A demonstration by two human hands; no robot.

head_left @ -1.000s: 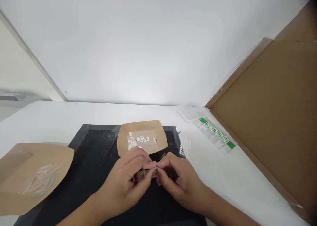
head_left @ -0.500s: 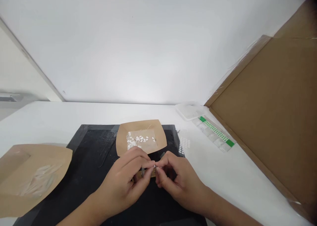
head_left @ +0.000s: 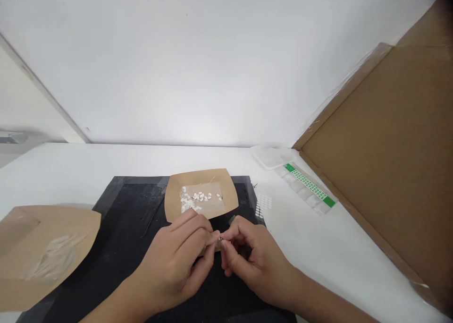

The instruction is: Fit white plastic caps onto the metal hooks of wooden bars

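My left hand (head_left: 182, 257) and my right hand (head_left: 253, 261) meet fingertip to fingertip over a black mat (head_left: 116, 261). Both are closed in a pinch. Between the fingertips shows a tiny shiny piece (head_left: 220, 239), too small and too covered to name. Something brownish shows beneath the fingers, mostly hidden. Just beyond my hands, a brown paper tray (head_left: 230, 191) holds many small white oval pieces (head_left: 201, 197) on a clear plastic bag. My left fingers overlap the tray's near edge in view.
Another paper tray (head_left: 14, 247) with crumpled clear plastic lies at left. Right of the mat are a sheet of white oval stickers (head_left: 264, 204), a clear compartment box (head_left: 304, 191) with a green-edged label, and a translucent lid (head_left: 271, 156). A cardboard panel (head_left: 382, 172) stands at right.
My left fingers have shifted slightly and now cover more of the brownish thing below. The pinch between both hands stays in nearly the same place. The camera view has moved slightly.
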